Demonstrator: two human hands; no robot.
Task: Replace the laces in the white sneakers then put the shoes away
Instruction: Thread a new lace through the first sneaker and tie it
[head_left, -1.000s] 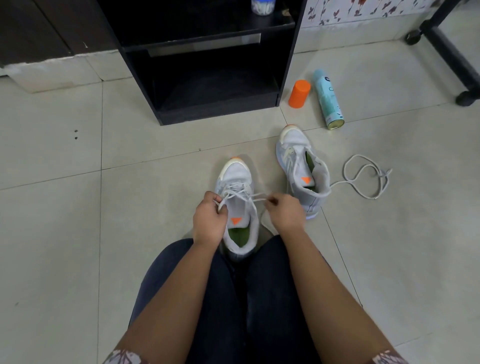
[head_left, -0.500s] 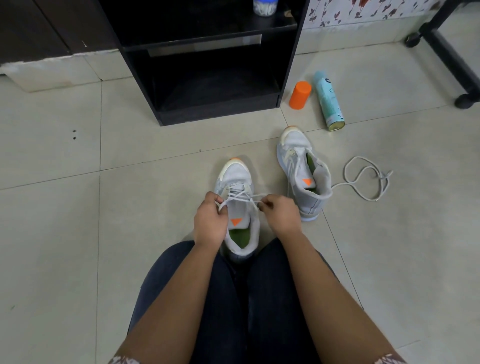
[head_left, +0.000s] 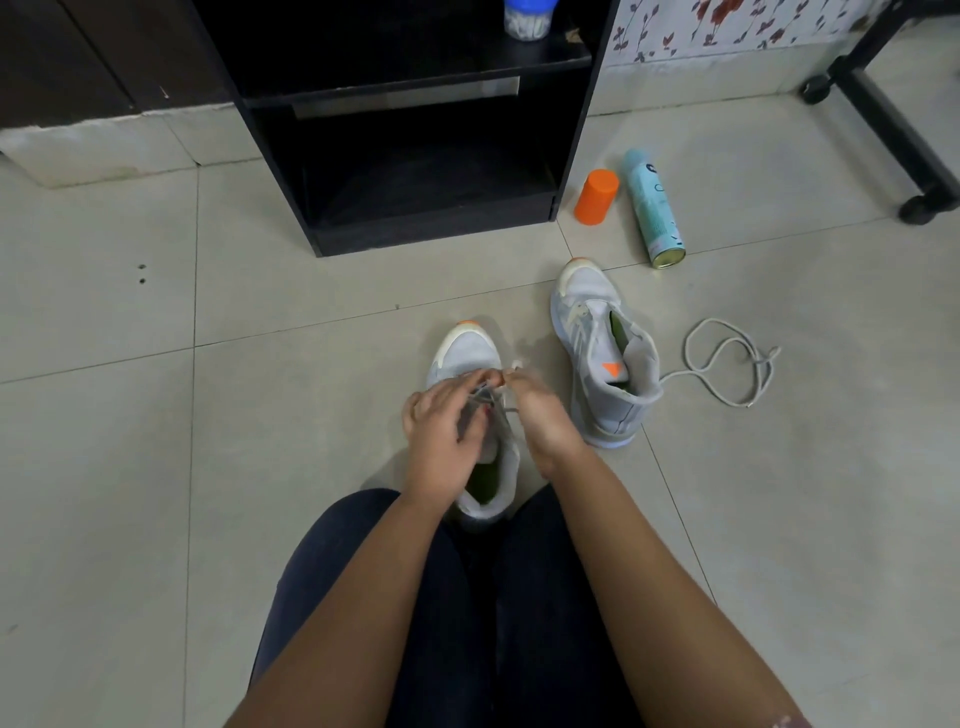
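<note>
Head: thin lace (head_left: 487, 401) across rounded fabric sneaker (head_left: 466, 347)

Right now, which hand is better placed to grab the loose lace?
Probably right. The left hand and right hand both hold the near sneaker's lace, but the loose lace lies past the second sneaker on the right side; the left would cross both shoes.

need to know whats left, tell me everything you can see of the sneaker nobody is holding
The unheld sneaker is white-grey fabric with an orange toe tip, orange tongue triangle and green insole. It stands on its sole on the floor, toe toward the black shelf. No hand touches it; a loose lace reaches its collar.
</note>
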